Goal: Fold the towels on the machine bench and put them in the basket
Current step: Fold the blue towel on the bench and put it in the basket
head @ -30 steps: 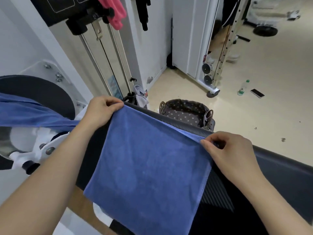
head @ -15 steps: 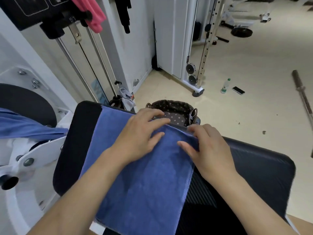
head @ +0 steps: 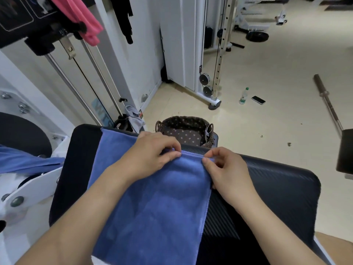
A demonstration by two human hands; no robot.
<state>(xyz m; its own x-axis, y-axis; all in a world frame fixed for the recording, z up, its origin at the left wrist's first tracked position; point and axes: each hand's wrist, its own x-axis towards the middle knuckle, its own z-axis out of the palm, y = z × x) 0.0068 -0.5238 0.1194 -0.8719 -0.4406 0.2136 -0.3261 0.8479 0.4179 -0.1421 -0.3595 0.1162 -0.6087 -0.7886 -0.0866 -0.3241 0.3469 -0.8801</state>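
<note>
A blue towel (head: 152, 211) lies spread over the black padded bench (head: 271, 190). My left hand (head: 152, 152) pinches the towel's far edge near its middle. My right hand (head: 223, 167) pinches the same edge at the far right corner, a short gap from the left. A brown wicker basket (head: 209, 138) with a dotted dark lining stands on the floor just beyond the bench's far edge. A second blue towel (head: 24, 161) hangs over the machine at the left.
A white cable machine with steel rods (head: 74, 87) and pink bands (head: 84, 18) rises at the left. On the beige floor lie a bottle (head: 243, 96), a phone (head: 258, 100) and a barbell (head: 327, 104). Another black pad (head: 344, 150) juts in at the right.
My left hand slid right along the towel's far edge toward my right hand, and both hands went from resting on the edge to pinching it. The view shifted so more of the bench shows.
</note>
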